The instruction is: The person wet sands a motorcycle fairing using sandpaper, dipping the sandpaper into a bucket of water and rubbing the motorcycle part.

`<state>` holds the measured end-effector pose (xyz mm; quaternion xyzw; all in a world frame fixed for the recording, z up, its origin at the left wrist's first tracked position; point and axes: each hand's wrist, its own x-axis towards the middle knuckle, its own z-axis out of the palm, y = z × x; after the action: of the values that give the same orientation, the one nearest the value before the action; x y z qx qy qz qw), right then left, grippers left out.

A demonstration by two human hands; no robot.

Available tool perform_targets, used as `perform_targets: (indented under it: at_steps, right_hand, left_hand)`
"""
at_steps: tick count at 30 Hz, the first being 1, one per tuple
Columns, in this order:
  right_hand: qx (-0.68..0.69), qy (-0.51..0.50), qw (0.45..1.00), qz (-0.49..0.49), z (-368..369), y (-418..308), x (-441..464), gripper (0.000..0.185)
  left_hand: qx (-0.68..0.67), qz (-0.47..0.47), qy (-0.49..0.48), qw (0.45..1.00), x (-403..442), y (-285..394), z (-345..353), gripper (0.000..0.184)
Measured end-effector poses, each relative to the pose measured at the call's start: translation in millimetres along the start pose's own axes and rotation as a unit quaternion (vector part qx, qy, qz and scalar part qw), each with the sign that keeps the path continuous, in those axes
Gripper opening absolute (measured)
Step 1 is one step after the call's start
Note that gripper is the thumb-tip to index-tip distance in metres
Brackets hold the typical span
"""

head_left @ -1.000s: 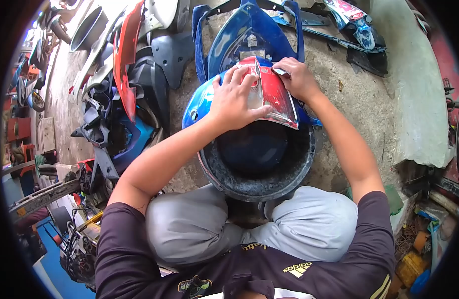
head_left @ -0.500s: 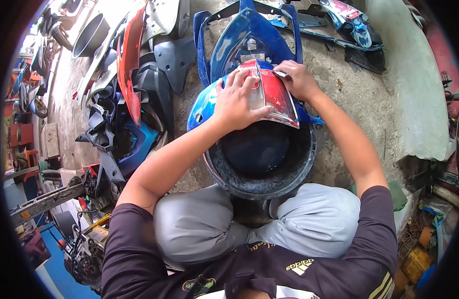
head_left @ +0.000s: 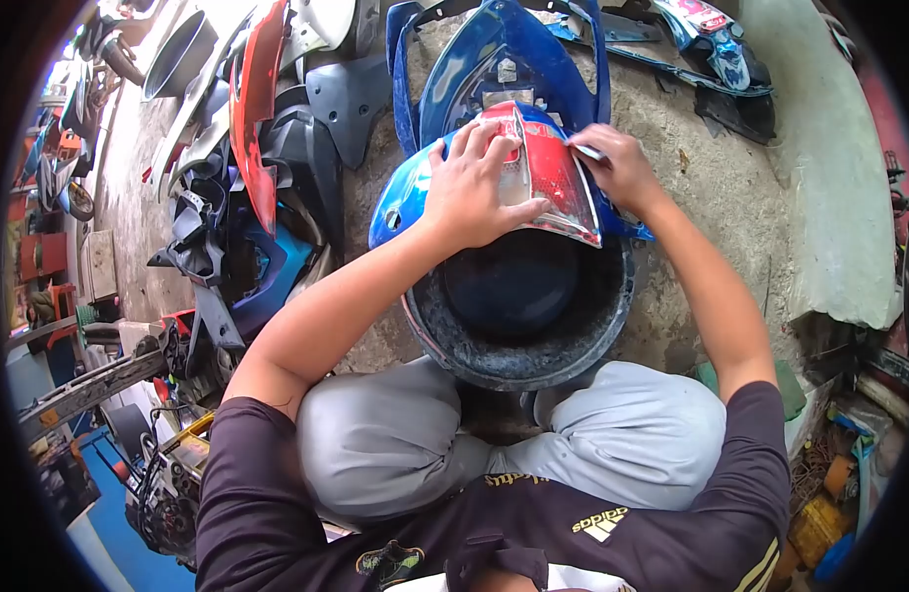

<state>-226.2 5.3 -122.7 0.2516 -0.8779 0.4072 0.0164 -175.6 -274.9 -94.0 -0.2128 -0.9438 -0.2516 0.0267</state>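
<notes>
A blue plastic panel (head_left: 393, 205) with a red and silver patterned section (head_left: 550, 163) rests over the far side of a round black tub (head_left: 444, 340). My left hand (head_left: 474, 192) lies on the panel with its fingers spread, thumb across the patterned section, holding nothing. At the panel's right edge my right hand (head_left: 620, 170) pinches a small, thin, pale piece (head_left: 588, 152) between thumb and fingers. What the piece is cannot be made out. Dark water or a dark surface shows inside the tub.
Beyond the tub lies a large blue fairing (head_left: 509, 49). Red, black and white panels, including a long red one (head_left: 255, 118), are piled at the left. Another blue and white part (head_left: 716, 49) lies at the upper right, near a pale raised ledge (head_left: 829, 178).
My right hand has shifted slightly right, from the top of the red section to the panel's right edge. My left hand stays spread on the panel, and the view has moved slightly.
</notes>
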Motion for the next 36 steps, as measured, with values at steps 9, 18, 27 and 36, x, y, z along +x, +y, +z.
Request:
perform_targets:
  at_steps: [9,18,27,36]
  right_hand:
    - [-0.028,0.009,0.998,-0.054,20.3,-1.1,39.4,0.018]
    - [-0.030,0.046,0.998,0.001,5.8,-18.1,-19.3,0.024]
    - [-0.061,0.052,0.997,-0.023,16.9,-10.3,1.8,0.026]
    - [-0.081,0.045,0.996,-0.007,18.5,-3.5,25.0,0.021]
  left_hand:
    - [0.004,0.009,0.010,1.000,-1.0,-1.1,3.2,0.090]
    - [0.006,0.012,0.025,1.000,-1.2,0.2,3.4,0.086]
    - [0.013,0.002,0.008,1.000,-0.9,2.5,-4.1,0.086]
    - [0.016,0.004,0.000,1.000,-1.9,3.9,-1.6,0.085]
